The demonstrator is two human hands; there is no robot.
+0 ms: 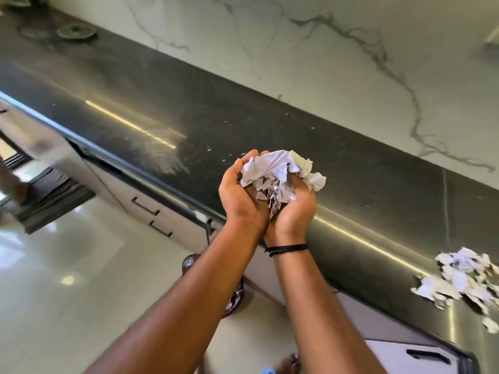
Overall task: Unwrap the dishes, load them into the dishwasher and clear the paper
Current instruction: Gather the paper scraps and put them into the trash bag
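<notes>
You're over a dark polished countertop [243, 122], a marble-veined wall [324, 49] behind it, pale drawers with dark handles [145, 206] below, and a glossy tiled floor [81, 265] underneath.

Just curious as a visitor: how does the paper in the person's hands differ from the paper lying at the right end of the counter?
The paper in the hands is bunched into one crumpled wad, cupped by the left hand and right hand above the counter. The paper on the counter lies loose, spread out in separate torn scraps, and nothing touches it. Both are white, crumpled and torn.
</notes>
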